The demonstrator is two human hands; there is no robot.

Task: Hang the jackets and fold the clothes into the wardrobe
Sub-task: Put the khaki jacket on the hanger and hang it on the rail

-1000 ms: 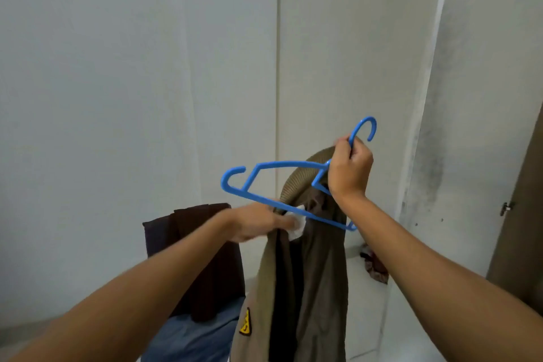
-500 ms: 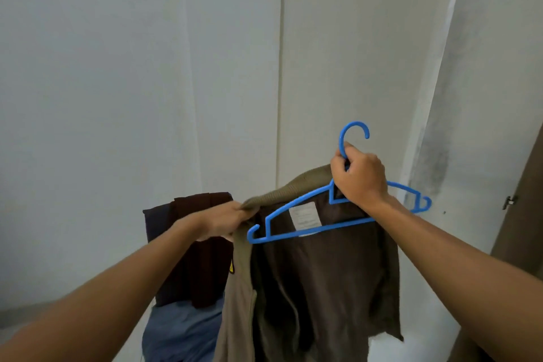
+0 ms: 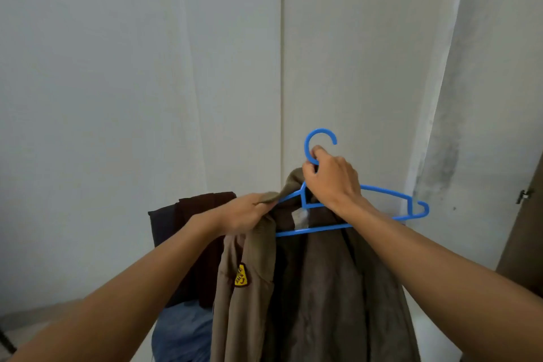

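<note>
A brown jacket (image 3: 323, 288) with a yellow badge on its front hangs in front of me, partly draped on a blue plastic hanger (image 3: 390, 194). My right hand (image 3: 332, 179) grips the hanger at the base of its hook, along with the collar. My left hand (image 3: 249, 213) pinches the jacket's left shoulder edge beside the hanger's left arm. The hanger's left end is covered by the fabric; its right end sticks out bare.
Dark maroon and black clothes (image 3: 199, 232) hang over a chair back behind the jacket, with blue fabric (image 3: 182, 332) below them. White wall panels (image 3: 147, 82) stand ahead. A brown door (image 3: 529, 229) with a latch is at the right edge.
The hanger swung round from edge-on to facing me and went inside the jacket. My left hand pulled the left shoulder over the hanger's left end.
</note>
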